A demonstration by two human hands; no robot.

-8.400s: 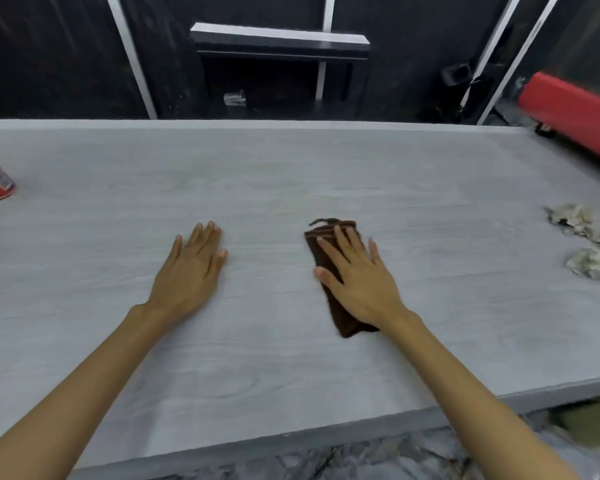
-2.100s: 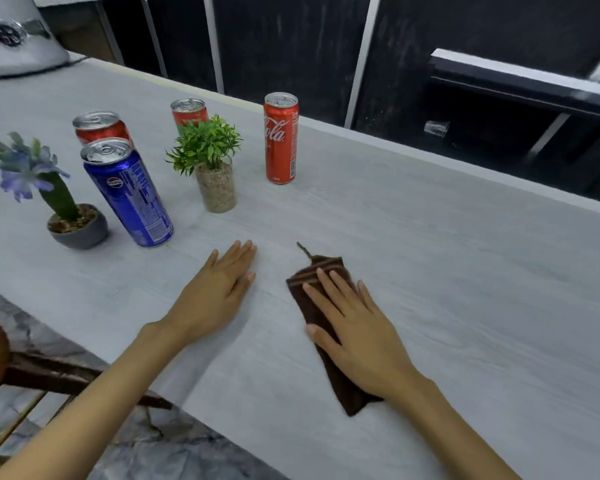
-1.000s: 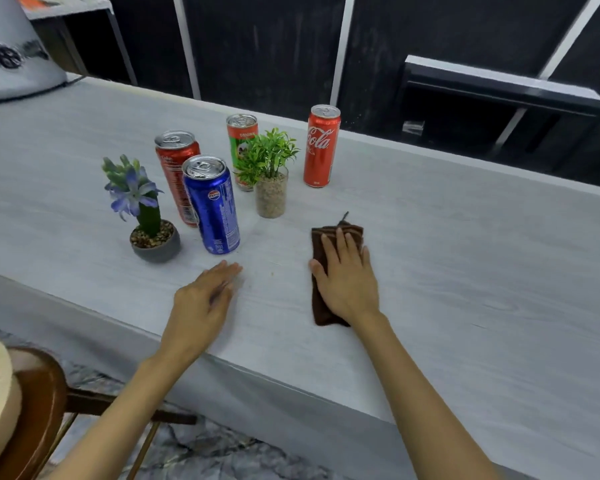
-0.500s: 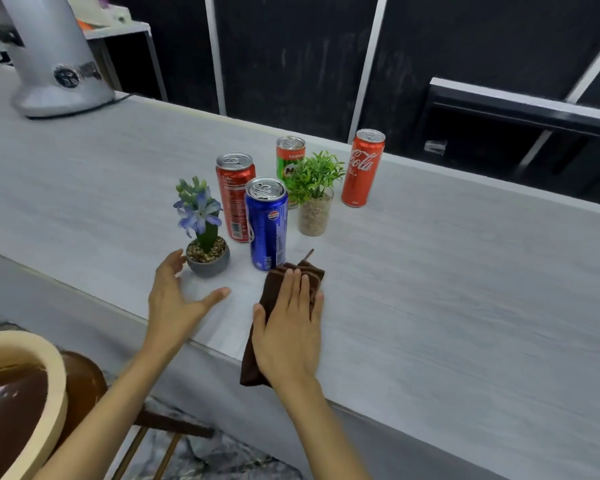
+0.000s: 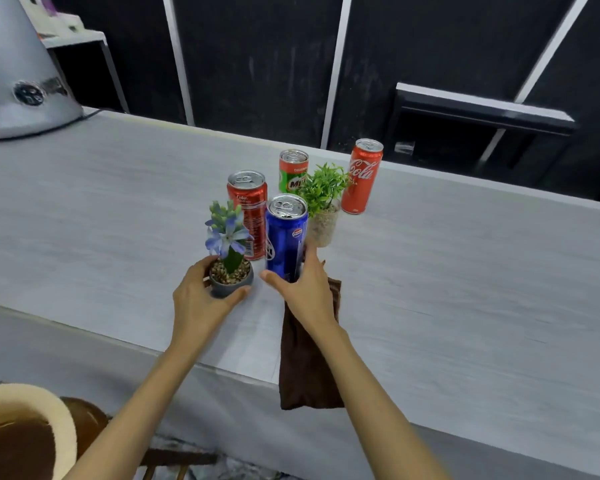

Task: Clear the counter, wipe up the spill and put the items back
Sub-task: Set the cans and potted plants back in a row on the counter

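My left hand (image 5: 201, 306) wraps around the small grey pot (image 5: 231, 285) that holds a blue flower. My right hand (image 5: 309, 296) curls around the lower part of the upright blue can (image 5: 286, 233), thumb on its left side and fingers behind it. A brown cloth (image 5: 302, 368) lies under my right wrist and hangs over the near edge of the grey counter (image 5: 465, 306). Behind the blue can stand a red cola can (image 5: 248, 199), a green can (image 5: 293, 171), a small green plant in a clear pot (image 5: 321, 220) and a tall red cola can (image 5: 362, 178).
A grey appliance (image 5: 14, 81) stands at the counter's far left. Below the near edge at bottom left is a round wooden stool with a pale rim (image 5: 21, 438). A black shelf (image 5: 482, 112) sits behind the counter against the dark wall.
My right hand slid the cloth leftward to the cans, then left it and closed on the blue can. My left hand moved forward and closed on the flower pot. The cloth now hangs off the edge.
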